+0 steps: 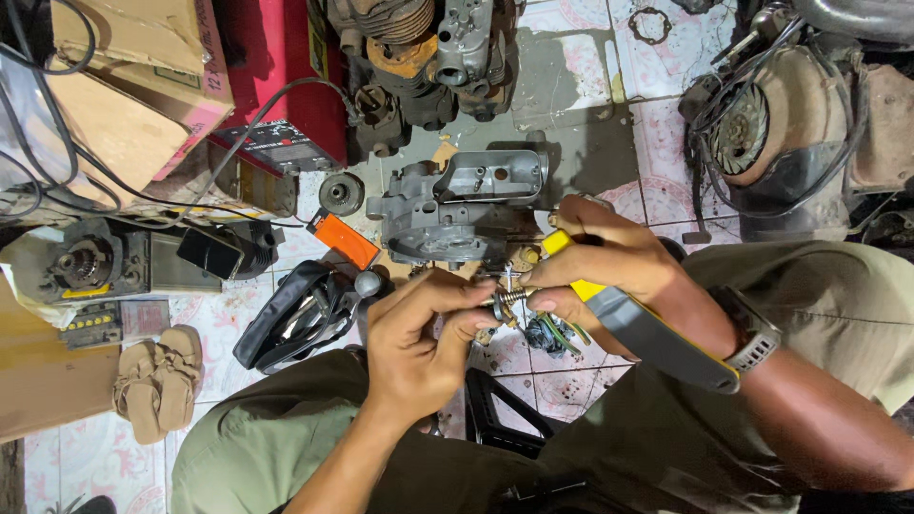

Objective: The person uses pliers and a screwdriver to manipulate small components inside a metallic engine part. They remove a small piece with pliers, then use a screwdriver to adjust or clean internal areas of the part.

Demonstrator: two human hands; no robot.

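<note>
Head view is showing both hands working over the lap: left hand [416, 345] is pinching a small spring [510, 297], right hand [600, 269] is gripping a yellow-grey tool [636, 324] against it. Engine casing [462, 211] is lying open on the floor [571, 105], so reassembly seems far from finished.

Head camera looks steeply down, close above the lap and tiled floor [571, 95].

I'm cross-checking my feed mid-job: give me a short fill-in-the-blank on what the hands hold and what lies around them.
1. The right hand grips a tool whose handle is grey and ____.
2. Both hands pinch a small coiled metal ____ between the fingertips.
3. The grey metal engine casing lies on the tiled ____.
4. The wristwatch sits on the ____ wrist.

Missing words: yellow; spring; floor; right
</note>
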